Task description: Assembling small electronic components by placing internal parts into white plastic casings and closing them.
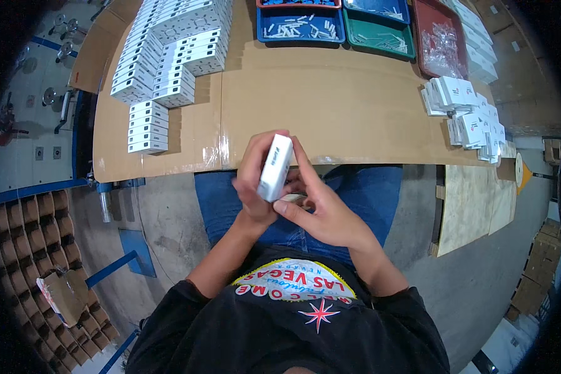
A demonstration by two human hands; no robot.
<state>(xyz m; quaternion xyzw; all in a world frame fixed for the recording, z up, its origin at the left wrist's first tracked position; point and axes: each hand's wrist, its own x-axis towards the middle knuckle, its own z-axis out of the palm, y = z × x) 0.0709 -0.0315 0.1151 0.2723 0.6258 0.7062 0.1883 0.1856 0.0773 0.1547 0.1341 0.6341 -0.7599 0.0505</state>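
Above my lap, just off the table's near edge, both hands are at a small white box tilted on its narrow side. My left hand grips it from the left, with its thumb side slightly blurred. From the right, my right hand closes on the same box, its index finger along the side and its thumb at the lower end. A pale edge shows by the right thumb; I cannot make out whether it is a flap or a separate piece.
Stacked white boxes fill the cardboard-covered table's left side. Far back are blue trays and a green tray of small parts, plus a red tray of clear bags. Flat white packets lie in piles at right.
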